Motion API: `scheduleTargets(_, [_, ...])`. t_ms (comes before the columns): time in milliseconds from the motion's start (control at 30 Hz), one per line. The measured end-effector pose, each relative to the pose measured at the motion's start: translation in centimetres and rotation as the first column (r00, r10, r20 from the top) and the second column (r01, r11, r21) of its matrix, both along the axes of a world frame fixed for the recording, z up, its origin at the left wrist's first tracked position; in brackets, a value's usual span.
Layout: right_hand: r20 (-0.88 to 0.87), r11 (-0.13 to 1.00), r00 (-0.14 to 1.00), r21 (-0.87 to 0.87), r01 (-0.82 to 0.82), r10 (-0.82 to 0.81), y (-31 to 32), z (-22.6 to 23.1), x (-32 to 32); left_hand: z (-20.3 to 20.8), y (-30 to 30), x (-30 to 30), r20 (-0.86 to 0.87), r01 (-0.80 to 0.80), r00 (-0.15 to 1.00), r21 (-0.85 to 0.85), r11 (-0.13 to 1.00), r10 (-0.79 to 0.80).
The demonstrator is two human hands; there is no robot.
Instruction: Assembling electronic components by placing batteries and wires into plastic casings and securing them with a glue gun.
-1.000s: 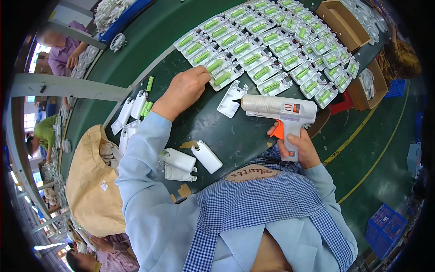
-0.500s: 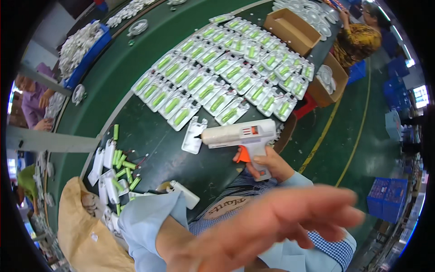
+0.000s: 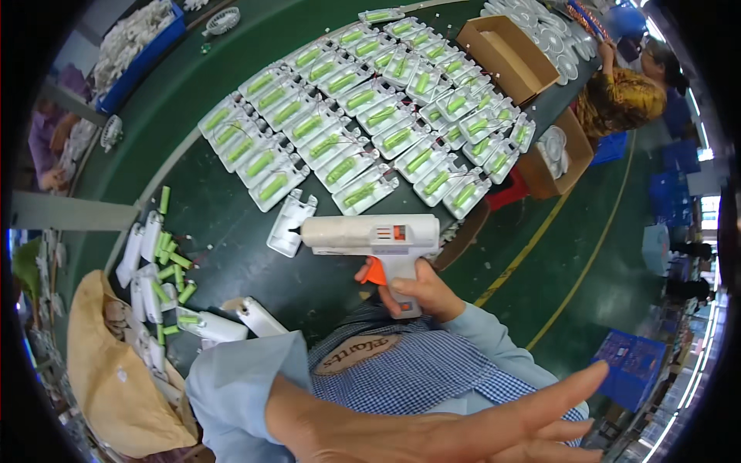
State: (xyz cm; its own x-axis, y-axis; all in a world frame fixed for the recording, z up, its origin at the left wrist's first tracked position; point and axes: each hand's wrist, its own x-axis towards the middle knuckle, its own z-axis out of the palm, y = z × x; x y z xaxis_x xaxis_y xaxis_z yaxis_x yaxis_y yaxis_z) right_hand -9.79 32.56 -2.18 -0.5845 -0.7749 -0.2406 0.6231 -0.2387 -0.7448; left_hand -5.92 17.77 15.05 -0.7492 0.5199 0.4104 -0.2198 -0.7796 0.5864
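My right hand [image 3: 424, 290] grips a white hot glue gun [image 3: 347, 234] by its handle, fingers at the orange trigger. The gun's nozzle points left, at a white plastic housing [image 3: 287, 224] lying on the table. My left hand [image 3: 440, 434] is raised close to the camera, fingers stretched out, holding nothing. Beyond the gun, rows of white housings [image 3: 340, 169] each hold a green battery cell with thin wires. At the left lie loose green cells [image 3: 178, 276] beside more white housings [image 3: 147, 282].
A tan sack [image 3: 116, 370] with white parts stands at the left. Cardboard boxes [image 3: 505, 58] sit at the far right, near a person in a patterned top [image 3: 625, 96]. Another person in purple [image 3: 46, 143] is at the far left. A blue bin [image 3: 143, 58] holds white parts.
The view has shifted, so the table's contents sit further left. My left hand appears lower, its fingers more spread. The glue gun stays in my right hand beside the housing.
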Motion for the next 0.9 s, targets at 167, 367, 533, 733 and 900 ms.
scheduleTargets(167, [0.043,1.0,0.999,0.007,-0.008,0.008,-0.3,-0.6,0.5,-1.5,-2.0,3.1,-0.084,-0.079,0.993,0.068,0.995,0.084])
scheduleTargets(367, [-0.088,0.982,0.99,0.149,0.12,-0.108,0.4,-0.7,0.4,-7.2,-10.1,10.6,-0.276,-0.537,0.842,-0.5,0.679,0.463])
scheduleTargets(533, [-0.021,0.994,0.993,-0.007,0.113,-0.114,0.3,-2.2,0.1,-11.9,-10.6,17.6,-0.788,-0.47,0.52,-0.587,-0.659,0.33])
scheduleTargets(733, [-0.061,0.992,0.99,-0.036,0.121,-0.123,0.1,-2.2,0.4,-13.4,-12.3,18.2,-0.888,-0.325,0.351,-0.415,-0.85,0.299])
scheduleTargets(900, [-0.078,0.991,0.988,-0.033,0.133,-0.135,0.3,-2.6,0.7,-13.9,-14.3,17.4,-0.893,-0.187,0.355,-0.357,-0.915,0.276])
